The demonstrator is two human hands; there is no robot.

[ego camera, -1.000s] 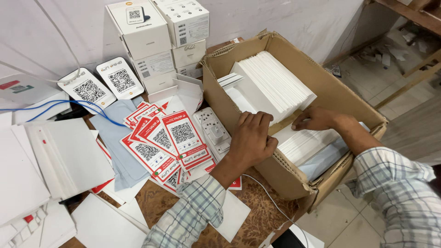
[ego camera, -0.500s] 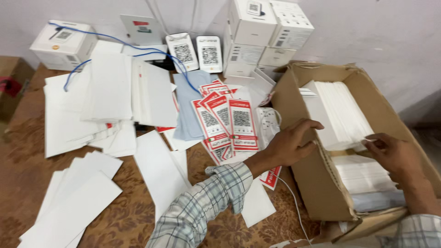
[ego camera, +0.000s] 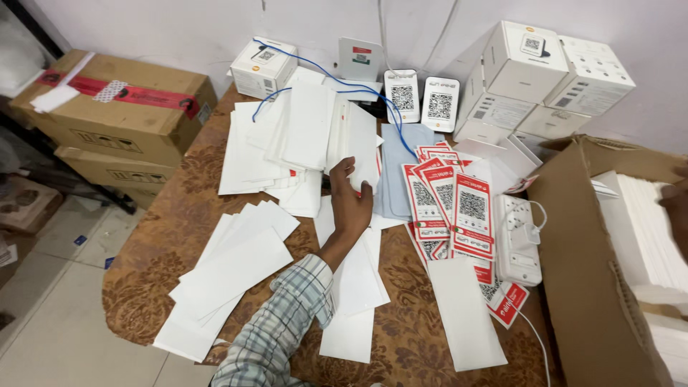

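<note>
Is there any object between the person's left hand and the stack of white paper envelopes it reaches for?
Nothing visible: the left hand already touches the stack of white paper envelopes with its fingertips.

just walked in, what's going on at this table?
A person in a checked shirt reaches their left hand across a table strewn with white envelopes, fingers on a stack of them. Red and white code cards lie fanned out beside it. The right hand is barely visible over an open cardboard box of more envelopes.

Your left hand [ego camera: 349, 203] rests on the stacked white paper envelopes [ego camera: 308, 136]; red-and-white printed cards [ego camera: 451, 204] lie right; open brown cardboard box [ego camera: 595, 287] farther right.
</note>
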